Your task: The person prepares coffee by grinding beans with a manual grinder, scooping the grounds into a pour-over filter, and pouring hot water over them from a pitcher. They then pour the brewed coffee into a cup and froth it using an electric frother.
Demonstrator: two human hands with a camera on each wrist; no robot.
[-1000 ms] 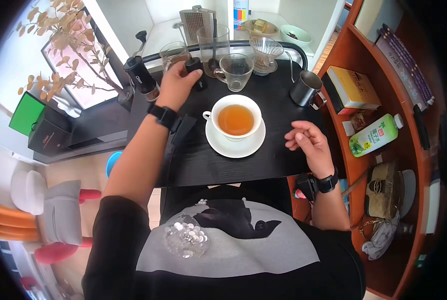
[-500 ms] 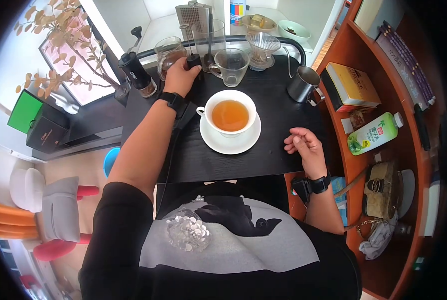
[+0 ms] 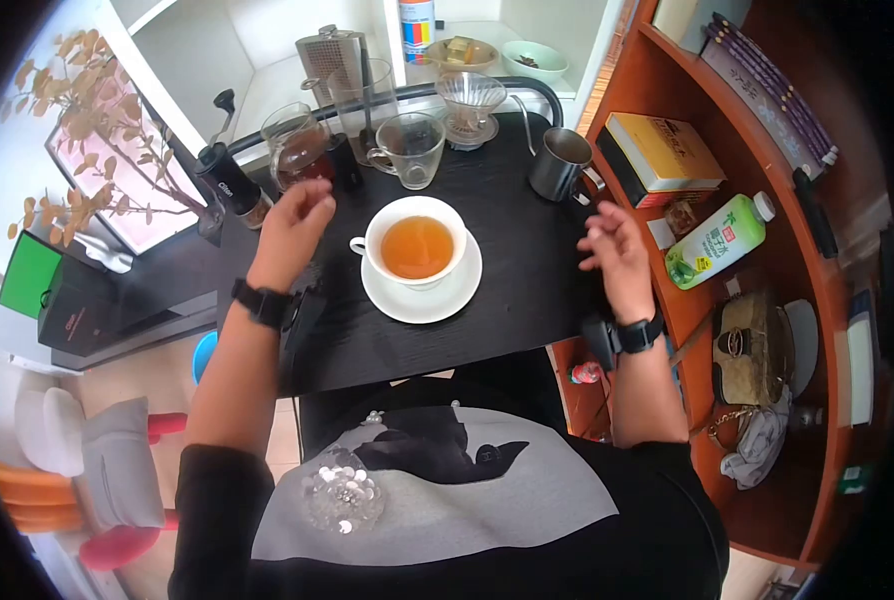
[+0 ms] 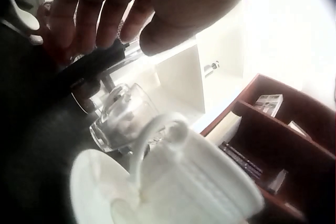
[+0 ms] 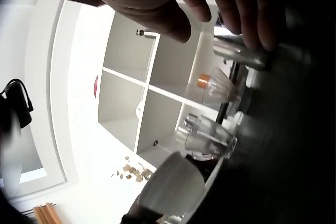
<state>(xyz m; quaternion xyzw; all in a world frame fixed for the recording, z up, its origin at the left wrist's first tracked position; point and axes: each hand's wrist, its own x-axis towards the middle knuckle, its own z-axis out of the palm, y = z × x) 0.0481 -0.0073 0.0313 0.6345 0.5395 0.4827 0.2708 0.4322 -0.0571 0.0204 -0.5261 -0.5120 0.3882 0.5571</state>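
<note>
My left hand [image 3: 292,238] hovers over the left part of the black table, its fingers loosely bent and holding nothing. Just beyond its fingertips stands a small black cylinder [image 3: 343,162], beside a glass server [image 3: 299,158] with dark contents. A white teacup [image 3: 377,228] of amber tea sits on a white saucer [image 3: 427,312], its handle towards my left hand. On the right, my right hand [image 3: 619,262] is raised with fingers spread and nothing in them. A steel pitcher [image 3: 557,168] stands close beyond that hand's fingertips. Behind the teacup is a clear glass mug [image 3: 414,150].
A black hand grinder [image 3: 229,182] stands at the back left. A ribbed glass dripper [image 3: 469,100] and a tall clear vessel [image 3: 375,95] line the table's back rail. On the right rises a wooden shelf [image 3: 767,260] with books and a green-and-white bottle [image 3: 719,243].
My left hand has let go of the black cylinder and drawn back towards me. My right hand has lifted and moved forward towards the steel pitcher. The head view has turned slightly.
</note>
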